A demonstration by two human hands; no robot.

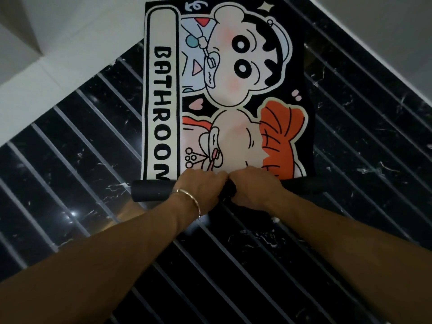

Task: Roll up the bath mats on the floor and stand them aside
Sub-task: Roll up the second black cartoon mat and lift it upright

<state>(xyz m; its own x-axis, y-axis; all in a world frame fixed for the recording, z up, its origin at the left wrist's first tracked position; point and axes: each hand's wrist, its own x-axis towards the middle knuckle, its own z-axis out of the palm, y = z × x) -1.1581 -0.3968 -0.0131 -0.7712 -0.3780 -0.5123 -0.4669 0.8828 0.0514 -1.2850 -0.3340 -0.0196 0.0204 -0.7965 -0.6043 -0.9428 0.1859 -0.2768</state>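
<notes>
Bath mat (233,90): a black mat printed with cartoon figures and the word BATHROOM. It lies flat on the floor ahead of me, its far end reaching onto the pale surface beyond the dark tiles.
Rolled end (149,194): the mat's near edge is wound into a black tube lying crosswise. I see it sticking out past both hands.
Left grip (201,185): a bare hand, fingers curled down over the middle of the tube and holding it. A thin metal bangle (189,199) sits at the wrist.
Right grip (252,188): a bare hand just beside the left, knuckles nearly touching it, fingers curled over the same tube.
Floor (70,160): glossy black marble-look tile crossed by pale diagonal stripes.
Wall (35,78): white, at my upper left, bordering the dark tiles.
</notes>
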